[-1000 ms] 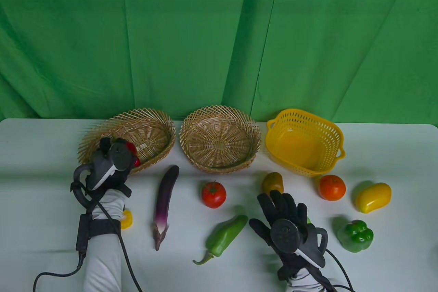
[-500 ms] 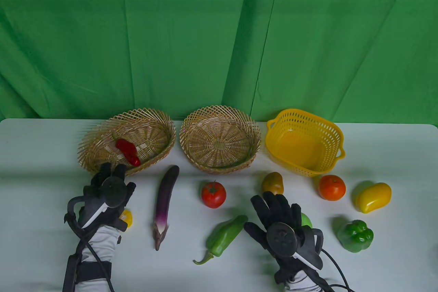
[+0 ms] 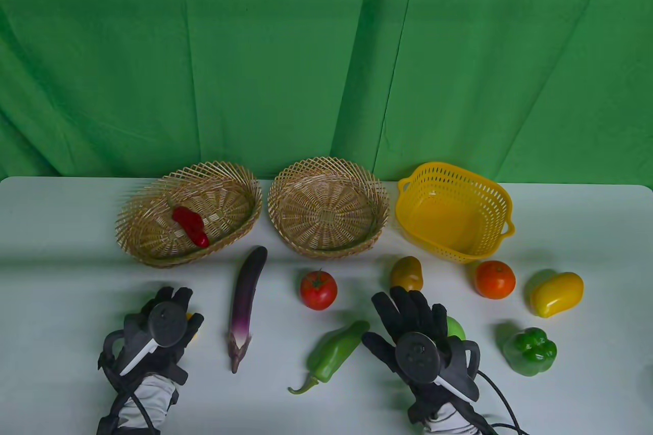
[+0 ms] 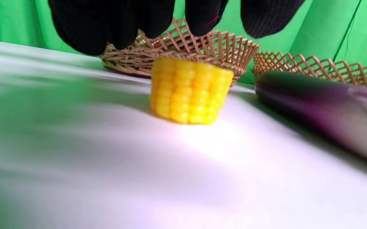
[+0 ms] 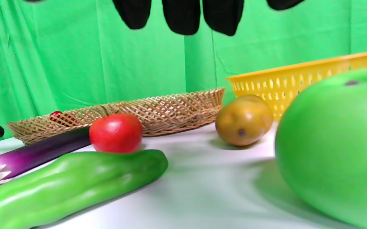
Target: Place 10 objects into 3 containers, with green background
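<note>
A red chili (image 3: 190, 225) lies in the left wicker basket (image 3: 133, 210). My left hand (image 3: 172, 302) is open and empty, fingers (image 4: 202, 16) spread just above a yellow corn piece (image 4: 191, 90) that stands on the table, mostly hidden under the hand in the table view. My right hand (image 3: 408, 305) is open and empty, hovering flat beside a green apple (image 5: 332, 143) that peeks out at its right (image 3: 456, 327). The middle wicker basket (image 3: 275, 195) and the yellow plastic basket (image 3: 502, 200) hold nothing.
On the white table lie an eggplant (image 3: 247, 297), a red tomato (image 3: 318, 289), a long green pepper (image 3: 334, 351), a potato (image 3: 406, 272), an orange tomato (image 3: 495, 279), a yellow mango-like fruit (image 3: 556, 293) and a green bell pepper (image 3: 530, 351). A green curtain hangs behind.
My left hand left the red chili in the left wicker basket and drew back toward me, now over the corn piece. My right hand shifted slightly left and nearer.
</note>
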The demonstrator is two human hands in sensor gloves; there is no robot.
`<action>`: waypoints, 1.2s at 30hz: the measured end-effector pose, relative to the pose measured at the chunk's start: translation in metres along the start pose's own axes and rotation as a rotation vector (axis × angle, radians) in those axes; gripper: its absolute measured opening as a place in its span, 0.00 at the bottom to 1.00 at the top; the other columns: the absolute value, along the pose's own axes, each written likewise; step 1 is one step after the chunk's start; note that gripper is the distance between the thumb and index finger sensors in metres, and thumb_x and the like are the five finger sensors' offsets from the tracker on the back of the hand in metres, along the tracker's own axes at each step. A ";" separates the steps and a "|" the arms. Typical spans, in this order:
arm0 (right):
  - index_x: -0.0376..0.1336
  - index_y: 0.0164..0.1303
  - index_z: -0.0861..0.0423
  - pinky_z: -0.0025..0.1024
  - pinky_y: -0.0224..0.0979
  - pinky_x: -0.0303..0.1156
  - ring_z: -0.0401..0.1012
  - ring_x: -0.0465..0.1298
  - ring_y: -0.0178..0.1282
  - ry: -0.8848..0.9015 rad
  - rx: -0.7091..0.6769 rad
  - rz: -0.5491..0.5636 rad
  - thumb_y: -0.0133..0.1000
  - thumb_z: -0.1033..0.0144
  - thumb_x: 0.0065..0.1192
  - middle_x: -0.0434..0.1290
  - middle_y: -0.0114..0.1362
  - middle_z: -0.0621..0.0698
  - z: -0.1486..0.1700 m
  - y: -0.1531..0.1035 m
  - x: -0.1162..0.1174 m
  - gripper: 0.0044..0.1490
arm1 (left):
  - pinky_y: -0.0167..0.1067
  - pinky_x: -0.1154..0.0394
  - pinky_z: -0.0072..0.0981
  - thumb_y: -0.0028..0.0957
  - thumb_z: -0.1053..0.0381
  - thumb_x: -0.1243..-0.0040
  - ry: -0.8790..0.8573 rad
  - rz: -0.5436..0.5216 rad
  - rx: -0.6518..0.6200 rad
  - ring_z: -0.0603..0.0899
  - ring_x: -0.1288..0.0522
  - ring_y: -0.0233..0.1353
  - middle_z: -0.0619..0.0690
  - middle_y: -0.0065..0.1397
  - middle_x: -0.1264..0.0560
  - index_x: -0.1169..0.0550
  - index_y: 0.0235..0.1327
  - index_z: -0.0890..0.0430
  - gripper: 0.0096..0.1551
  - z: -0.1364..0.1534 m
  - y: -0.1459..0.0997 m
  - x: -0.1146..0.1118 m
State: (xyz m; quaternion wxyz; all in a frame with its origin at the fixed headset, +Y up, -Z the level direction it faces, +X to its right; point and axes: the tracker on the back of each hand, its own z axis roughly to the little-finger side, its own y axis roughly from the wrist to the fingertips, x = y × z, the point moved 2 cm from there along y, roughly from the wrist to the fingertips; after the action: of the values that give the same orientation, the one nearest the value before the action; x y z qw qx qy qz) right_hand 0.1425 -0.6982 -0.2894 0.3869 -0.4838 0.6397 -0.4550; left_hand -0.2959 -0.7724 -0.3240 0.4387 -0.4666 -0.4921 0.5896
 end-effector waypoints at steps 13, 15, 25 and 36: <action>0.47 0.88 0.45 0.75 0.82 0.44 0.64 0.52 0.89 -0.004 0.000 -0.004 0.59 0.29 0.39 0.51 0.93 0.59 -0.001 0.000 0.000 0.49 | 0.63 0.25 0.55 0.57 0.37 0.42 0.071 0.054 -0.010 0.68 0.28 0.76 0.61 0.82 0.33 0.38 0.83 0.44 0.40 0.000 0.000 -0.018; 0.47 0.88 0.45 0.75 0.82 0.44 0.63 0.52 0.89 -0.013 0.004 -0.010 0.59 0.29 0.39 0.51 0.93 0.59 -0.001 0.000 -0.001 0.49 | 0.62 0.24 0.53 0.57 0.38 0.41 0.075 0.063 -0.007 0.67 0.27 0.75 0.60 0.82 0.32 0.37 0.82 0.44 0.39 -0.001 0.002 -0.017; 0.47 0.88 0.45 0.75 0.82 0.44 0.64 0.52 0.89 -0.013 0.009 -0.013 0.59 0.29 0.39 0.50 0.93 0.59 -0.001 0.001 -0.001 0.49 | 0.60 0.23 0.49 0.56 0.39 0.39 0.087 0.081 -0.008 0.64 0.23 0.68 0.59 0.78 0.28 0.35 0.79 0.46 0.38 -0.004 0.010 -0.015; 0.47 0.88 0.45 0.75 0.82 0.44 0.63 0.51 0.89 -0.006 0.004 -0.021 0.59 0.29 0.39 0.50 0.93 0.59 -0.002 0.002 -0.001 0.49 | 0.60 0.23 0.49 0.56 0.38 0.40 0.059 0.110 0.007 0.64 0.22 0.66 0.59 0.77 0.27 0.35 0.80 0.48 0.39 -0.006 0.019 -0.010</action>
State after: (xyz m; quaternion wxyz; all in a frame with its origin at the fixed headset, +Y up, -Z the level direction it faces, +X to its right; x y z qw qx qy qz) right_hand 0.1407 -0.6970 -0.2906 0.3851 -0.4911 0.6324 -0.4590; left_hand -0.2897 -0.7838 -0.3423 0.4217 -0.5086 -0.4505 0.6004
